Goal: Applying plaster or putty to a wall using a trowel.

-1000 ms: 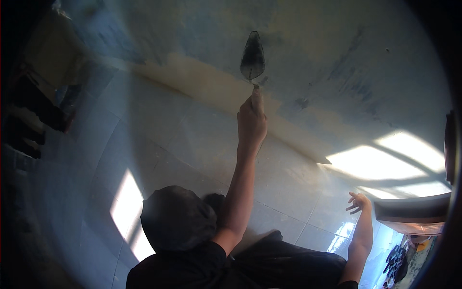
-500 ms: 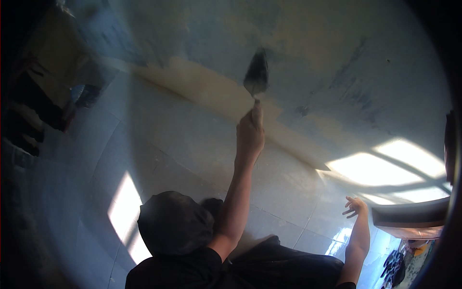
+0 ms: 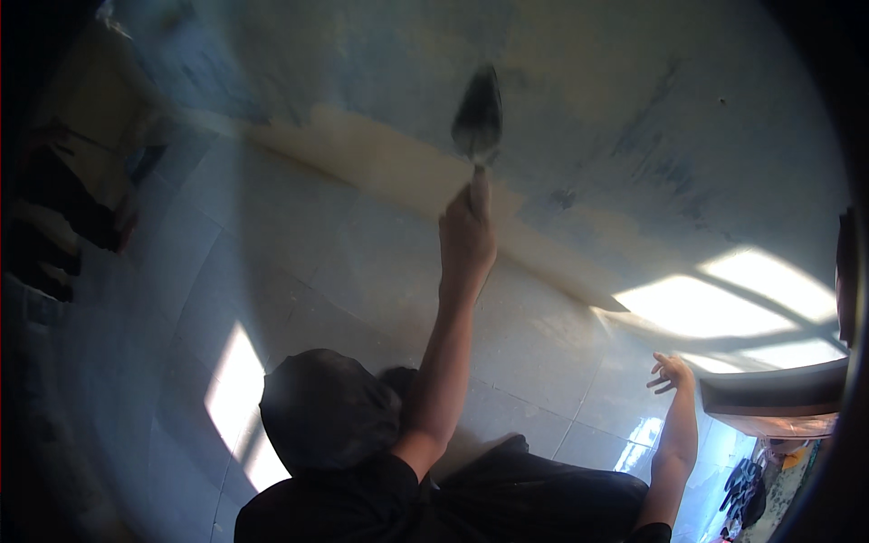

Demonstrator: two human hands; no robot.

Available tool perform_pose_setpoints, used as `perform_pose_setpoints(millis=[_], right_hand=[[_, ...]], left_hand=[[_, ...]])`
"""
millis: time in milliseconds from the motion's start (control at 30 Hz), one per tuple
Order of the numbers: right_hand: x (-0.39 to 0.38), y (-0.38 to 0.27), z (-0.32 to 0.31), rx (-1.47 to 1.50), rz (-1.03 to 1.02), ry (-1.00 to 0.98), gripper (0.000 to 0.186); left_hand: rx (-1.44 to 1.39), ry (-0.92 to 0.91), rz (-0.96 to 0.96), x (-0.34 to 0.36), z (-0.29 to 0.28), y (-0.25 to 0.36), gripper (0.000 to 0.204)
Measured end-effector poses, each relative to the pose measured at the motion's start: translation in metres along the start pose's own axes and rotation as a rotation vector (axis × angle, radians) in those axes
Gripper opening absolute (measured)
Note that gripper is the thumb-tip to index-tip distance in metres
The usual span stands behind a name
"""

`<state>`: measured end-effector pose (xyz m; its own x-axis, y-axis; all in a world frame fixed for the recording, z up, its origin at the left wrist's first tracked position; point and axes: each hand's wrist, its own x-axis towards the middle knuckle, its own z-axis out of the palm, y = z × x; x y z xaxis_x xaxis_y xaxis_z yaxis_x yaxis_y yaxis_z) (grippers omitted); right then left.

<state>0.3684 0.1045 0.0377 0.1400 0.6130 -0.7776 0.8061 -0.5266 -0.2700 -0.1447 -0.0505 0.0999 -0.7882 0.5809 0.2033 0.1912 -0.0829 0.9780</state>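
Observation:
My left hand (image 3: 467, 237) is closed around the handle of a pointed trowel (image 3: 478, 113), with the thumb lying along the handle. The trowel's dark blade points up and lies over the patchy grey and cream wall (image 3: 579, 81); I cannot tell whether it touches the surface. At the right, my right hand (image 3: 671, 372) holds nothing, its fingers spread apart. It hovers between the sunlit foot of the wall and a brown box-like piece of furniture (image 3: 769, 398).
Pale grey tiles (image 3: 362, 244) cover the floor along the wall. My dark-clothed knee (image 3: 330, 416) rises at the lower left. Blurred dark shapes (image 3: 63, 199), perhaps a person's legs, appear at the far left. Dark gloves (image 3: 744, 489) lie at the lower right.
My left hand has moved the trowel slightly upward along the wall. My right hand has risen a little, its fingers still spread.

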Motion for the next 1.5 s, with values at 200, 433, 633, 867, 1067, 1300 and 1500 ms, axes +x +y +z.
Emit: perform_pose_setpoints(millis=[200, 433, 633, 867, 1067, 1300, 1500], right_hand=[[0.015, -0.004, 0.004, -0.03, 0.056, -0.068, 0.05], [0.017, -0.001, 0.002, -0.015, 0.053, -0.047, 0.051], [0.011, -0.015, 0.003, -0.063, 0.021, -0.013, 0.055], [0.009, -0.01, 0.0, -0.063, 0.022, -0.022, 0.055], [0.01, 0.003, 0.001, -0.029, 0.034, -0.005, 0.052], [0.02, 0.004, -0.011, -0.007, 0.009, -0.004, 0.052], [0.01, 0.003, -0.004, -0.01, 0.039, -0.02, 0.053]], left_hand=[[0.086, -0.045, -0.122, -0.022, 0.01, -0.028, 0.061], [0.121, -0.053, -0.128, -0.037, 0.019, -0.033, 0.06], [0.178, -0.046, -0.069, -0.026, 0.013, -0.015, 0.058], [0.172, -0.087, -0.137, -0.02, 0.02, -0.006, 0.053], [0.183, -0.035, -0.13, -0.044, 0.023, -0.014, 0.053], [0.192, -0.118, -0.229, -0.035, 0.02, 0.0, 0.054], [0.131, -0.062, -0.126, -0.051, 0.033, -0.033, 0.06]])
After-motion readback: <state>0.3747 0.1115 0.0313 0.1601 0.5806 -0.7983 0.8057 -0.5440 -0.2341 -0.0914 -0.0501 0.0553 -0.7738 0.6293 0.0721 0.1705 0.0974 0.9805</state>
